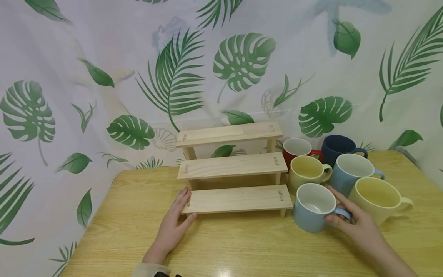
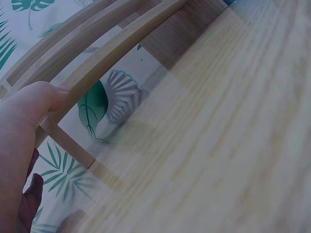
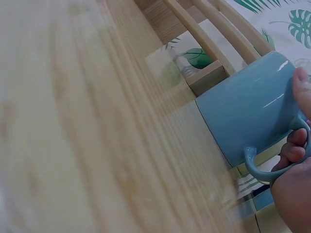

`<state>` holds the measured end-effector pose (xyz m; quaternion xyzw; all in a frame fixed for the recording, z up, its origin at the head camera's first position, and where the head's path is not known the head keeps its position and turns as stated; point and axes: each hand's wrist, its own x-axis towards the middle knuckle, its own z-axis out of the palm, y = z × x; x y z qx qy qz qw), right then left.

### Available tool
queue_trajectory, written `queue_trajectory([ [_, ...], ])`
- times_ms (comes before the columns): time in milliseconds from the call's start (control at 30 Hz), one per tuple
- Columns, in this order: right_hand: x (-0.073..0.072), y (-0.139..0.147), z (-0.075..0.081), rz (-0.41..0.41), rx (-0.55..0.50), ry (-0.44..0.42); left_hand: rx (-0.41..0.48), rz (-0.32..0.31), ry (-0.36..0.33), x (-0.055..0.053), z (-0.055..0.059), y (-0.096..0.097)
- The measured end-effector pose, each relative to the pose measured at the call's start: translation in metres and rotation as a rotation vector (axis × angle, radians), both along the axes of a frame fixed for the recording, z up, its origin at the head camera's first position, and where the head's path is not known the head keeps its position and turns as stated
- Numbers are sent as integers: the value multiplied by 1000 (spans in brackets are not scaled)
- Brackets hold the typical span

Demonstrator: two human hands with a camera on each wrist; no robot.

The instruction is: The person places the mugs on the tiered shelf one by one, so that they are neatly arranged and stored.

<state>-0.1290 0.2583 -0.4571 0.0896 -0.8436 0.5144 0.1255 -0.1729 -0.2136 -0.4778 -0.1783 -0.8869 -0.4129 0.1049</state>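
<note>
A three-step wooden rack [image 1: 232,167] stands on the table with its treads rising toward the back. At the left end of its lowest tread [image 2: 112,48], my left hand [image 1: 174,223] holds on, the thumb [image 2: 51,94] on the front edge and the other fingers behind. My right hand [image 1: 360,227] grips a small light blue mug [image 1: 311,215] by its handle [image 3: 272,172], with the thumb near the rim. The mug is upright, white inside, just right of the lowest tread. Whether its base touches the table is hard to tell.
Behind and beside the held mug stand a small yellow mug [image 1: 304,179], a red mug [image 1: 288,156], a dark blue mug [image 1: 327,154], a larger light blue mug [image 1: 340,182] and a larger yellow mug [image 1: 367,207]. A leaf-printed curtain [image 1: 121,96] hangs behind the table [image 1: 138,192].
</note>
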Motion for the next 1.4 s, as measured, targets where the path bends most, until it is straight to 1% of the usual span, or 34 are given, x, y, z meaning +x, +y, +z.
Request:
queue_trajectory([
  [100, 0, -1, 0, 22, -53, 8, -2, 1, 3, -1, 0, 0],
  [200, 1, -1, -1, 37, -81, 10, -3, 1, 2, -1, -1, 0],
  [567, 2, -2, -5, 21, -123, -17, 0, -7, 9, -1, -4, -1],
  [667, 3, -3, -5, 37, -223, -34, 2, -6, 3, -1, -4, -1],
  [733, 3, -5, -5, 32, -296, -38, 2, -2, 0, -1, -3, -1],
  [800, 3, -7, -4, 34, -392, -40, 4, -2, -3, 0, -2, -1],
  [900, 3, -9, -5, 23, -480, -40, 7, -6, -3, 0, -2, -1],
  [967, 3, -10, -5, 38, -548, -44, 9, -11, -1, -1, -1, -1],
  [1100, 3, -12, -6, 64, -650, -49, 8, -13, 5, -1, -2, -1],
  [1200, 4, -13, -4, 74, -701, -48, 11, -14, 7, -1, -1, -2],
  [1400, 6, -14, 2, 93, -742, -41, 14, -16, 7, -1, -1, -2],
])
